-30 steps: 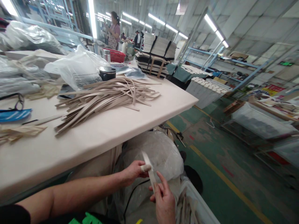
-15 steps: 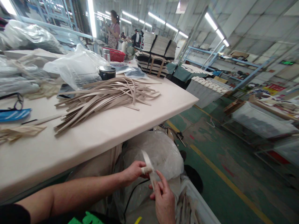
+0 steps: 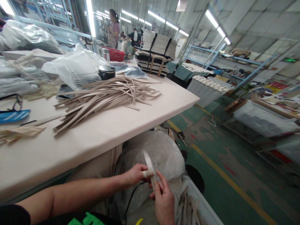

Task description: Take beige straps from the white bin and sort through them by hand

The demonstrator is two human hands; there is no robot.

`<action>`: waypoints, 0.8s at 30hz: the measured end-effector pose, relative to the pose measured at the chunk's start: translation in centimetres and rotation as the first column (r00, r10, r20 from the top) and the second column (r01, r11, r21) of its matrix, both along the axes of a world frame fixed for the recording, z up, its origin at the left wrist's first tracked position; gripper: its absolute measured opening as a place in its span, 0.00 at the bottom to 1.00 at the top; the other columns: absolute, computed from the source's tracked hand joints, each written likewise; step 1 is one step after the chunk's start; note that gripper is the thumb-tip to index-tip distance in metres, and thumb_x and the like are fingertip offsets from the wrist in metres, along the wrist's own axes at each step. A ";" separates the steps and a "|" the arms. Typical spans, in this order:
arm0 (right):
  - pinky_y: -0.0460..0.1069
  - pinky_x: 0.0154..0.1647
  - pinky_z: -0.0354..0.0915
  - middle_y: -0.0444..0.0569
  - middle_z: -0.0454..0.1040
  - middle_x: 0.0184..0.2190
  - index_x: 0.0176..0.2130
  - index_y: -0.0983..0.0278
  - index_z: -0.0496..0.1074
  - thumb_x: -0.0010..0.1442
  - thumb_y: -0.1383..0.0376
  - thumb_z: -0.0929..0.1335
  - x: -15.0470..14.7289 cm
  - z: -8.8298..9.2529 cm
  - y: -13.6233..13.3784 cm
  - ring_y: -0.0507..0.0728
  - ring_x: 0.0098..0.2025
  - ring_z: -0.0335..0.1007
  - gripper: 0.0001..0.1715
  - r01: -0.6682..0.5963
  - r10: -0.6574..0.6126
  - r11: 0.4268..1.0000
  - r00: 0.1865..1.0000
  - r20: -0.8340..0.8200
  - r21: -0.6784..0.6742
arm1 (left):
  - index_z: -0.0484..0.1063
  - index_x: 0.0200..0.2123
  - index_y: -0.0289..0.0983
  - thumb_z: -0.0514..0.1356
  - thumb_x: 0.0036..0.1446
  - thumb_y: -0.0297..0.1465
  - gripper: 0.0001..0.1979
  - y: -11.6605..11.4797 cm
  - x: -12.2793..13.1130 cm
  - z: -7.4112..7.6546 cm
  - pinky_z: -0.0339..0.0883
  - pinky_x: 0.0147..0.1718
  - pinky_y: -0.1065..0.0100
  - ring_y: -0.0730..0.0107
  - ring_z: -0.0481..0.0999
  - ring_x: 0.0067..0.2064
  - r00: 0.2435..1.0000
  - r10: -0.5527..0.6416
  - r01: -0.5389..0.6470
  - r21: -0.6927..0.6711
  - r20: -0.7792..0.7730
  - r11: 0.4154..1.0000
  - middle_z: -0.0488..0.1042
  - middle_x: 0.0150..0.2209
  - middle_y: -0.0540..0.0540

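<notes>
A narrow pale strip point(image 3: 148, 161) stands tilted between my two hands, over my lap. My left hand point(image 3: 138, 175), with a wrap around one finger, pinches the strip at its middle. Lower down, my right hand point(image 3: 162, 195) grips the same strip between thumb and fingers; its lower end is partly hidden by that hand. Beneath and behind the hands lies a clear plastic bag point(image 3: 161, 150). At my right side is a white bin point(image 3: 203, 203) holding several similar strips point(image 3: 188, 206).
A covered table point(image 3: 117, 125) carries a heap of beige strips point(image 3: 105, 97), a dark mug point(image 3: 106, 72), a plastic bag point(image 3: 72, 67) and glasses point(image 3: 16, 103). Stacked bundled sheets point(image 3: 157, 47) stand behind. A person point(image 3: 113, 29) is at the back. Carts point(image 3: 262, 118) stand right across the green floor.
Both hands keep hold of the strip in nearly the same place. My left hand's fingers have shifted slightly down the strip, and the view has moved a little.
</notes>
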State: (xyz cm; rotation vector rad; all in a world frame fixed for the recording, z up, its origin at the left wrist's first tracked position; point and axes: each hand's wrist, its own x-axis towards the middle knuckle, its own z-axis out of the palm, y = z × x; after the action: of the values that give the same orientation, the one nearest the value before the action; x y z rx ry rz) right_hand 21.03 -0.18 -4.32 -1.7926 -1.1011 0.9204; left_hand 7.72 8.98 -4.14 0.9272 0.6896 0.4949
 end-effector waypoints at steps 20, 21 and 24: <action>0.43 0.24 0.64 0.47 0.76 0.28 0.56 0.68 0.67 0.60 0.44 0.62 0.0 -1.0 -0.4 0.51 0.21 0.67 0.37 0.012 -0.012 0.999 1.000 -0.020 -0.035 | 0.75 0.28 0.30 0.64 0.47 0.50 0.25 0.0 0.0 -0.7 0.61 0.31 0.70 0.74 0.69 0.26 1.000 -0.021 0.021 0.008 -0.007 1.000 0.73 0.25 0.46; 0.43 0.24 0.64 0.47 0.76 0.28 0.56 0.68 0.67 0.60 0.44 0.62 0.0 -1.0 -0.3 0.51 0.21 0.67 0.37 0.012 -0.012 0.999 1.000 -0.020 -0.032 | 0.75 0.29 0.30 0.64 0.46 0.50 0.25 0.0 0.0 -0.7 0.61 0.31 0.70 0.73 0.70 0.26 1.000 -0.023 0.023 0.001 -0.004 1.000 0.74 0.25 0.46; 0.44 0.24 0.64 0.48 0.76 0.28 0.55 0.69 0.68 0.60 0.44 0.62 -0.1 -1.0 -0.3 0.51 0.20 0.67 0.37 0.023 -0.024 0.999 1.000 -0.014 -0.023 | 0.74 0.28 0.30 0.64 0.45 0.51 0.26 -0.1 0.0 -0.8 0.60 0.30 0.70 0.73 0.70 0.26 1.000 -0.021 0.021 -0.035 -0.022 0.999 0.74 0.25 0.45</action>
State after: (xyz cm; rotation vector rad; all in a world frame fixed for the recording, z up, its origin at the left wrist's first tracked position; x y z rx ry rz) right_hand 20.92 -0.53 -5.28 -1.8113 -1.0625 0.9337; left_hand 7.71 8.88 -4.98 0.9079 0.7058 0.4537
